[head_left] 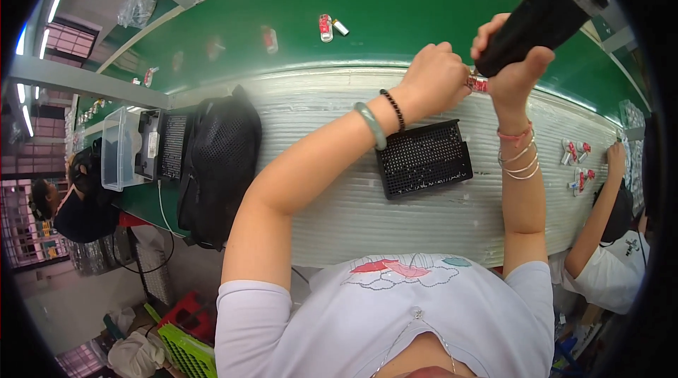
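My right hand is wrapped round a thick black tool that looks like an electric screwdriver, tilted with its narrow end down and left. Close beside it, my left hand is closed, its fingertips pinching the edge of a small red-and-white part. The tool's lower end is right above this part; whether they touch is hidden by the fingers. Nearer to me, below my left wrist, a black perforated tray lies on the ribbed pale work surface.
Red-and-clear pieces and a small white cylinder lie on the green conveyor belt. A black mesh bag and a clear plastic bin stand left. More red pieces lie right, near another person's arm.
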{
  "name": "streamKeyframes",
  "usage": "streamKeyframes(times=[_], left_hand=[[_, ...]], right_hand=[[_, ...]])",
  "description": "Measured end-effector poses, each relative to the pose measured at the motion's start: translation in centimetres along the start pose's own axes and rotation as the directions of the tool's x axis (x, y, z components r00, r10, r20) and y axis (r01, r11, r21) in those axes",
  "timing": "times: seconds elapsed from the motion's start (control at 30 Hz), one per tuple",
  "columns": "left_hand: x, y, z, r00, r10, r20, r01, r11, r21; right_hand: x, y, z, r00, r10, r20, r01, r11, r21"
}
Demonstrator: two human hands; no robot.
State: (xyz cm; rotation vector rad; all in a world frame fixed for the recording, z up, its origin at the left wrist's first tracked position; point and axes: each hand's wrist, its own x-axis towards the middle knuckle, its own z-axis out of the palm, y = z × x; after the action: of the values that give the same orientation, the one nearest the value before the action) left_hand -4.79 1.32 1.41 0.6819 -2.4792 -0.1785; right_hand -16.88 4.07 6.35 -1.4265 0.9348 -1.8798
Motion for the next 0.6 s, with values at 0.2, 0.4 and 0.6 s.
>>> streamKeyframes(times=[0.2, 0.4, 0.6], left_hand=[[-0.3, -0.4, 1.4, 0.972, -0.03, 0.233, 0.035, 0.999, -0.016], [-3.3, -6.4, -2.9, 0.871, -0.454, -0.187, 0.461, 0.887, -0.008], [-7.1, -13.0, -3.6, 0.74, -0.571, -0.354, 0.644, 0.753, 0.133]], right_hand=[[2.3, -4.9, -2.4, 1.0, 0.008, -0.001, -0.008, 0.982, 0.191], [2.3, -5.9, -3.5, 0.999, -0.02, 0.028, 0.012, 0.959, 0.282], [0.6, -4.2, -0.1, 0.989, 0.081, 0.126, -0.121, 0.928, 0.353]])
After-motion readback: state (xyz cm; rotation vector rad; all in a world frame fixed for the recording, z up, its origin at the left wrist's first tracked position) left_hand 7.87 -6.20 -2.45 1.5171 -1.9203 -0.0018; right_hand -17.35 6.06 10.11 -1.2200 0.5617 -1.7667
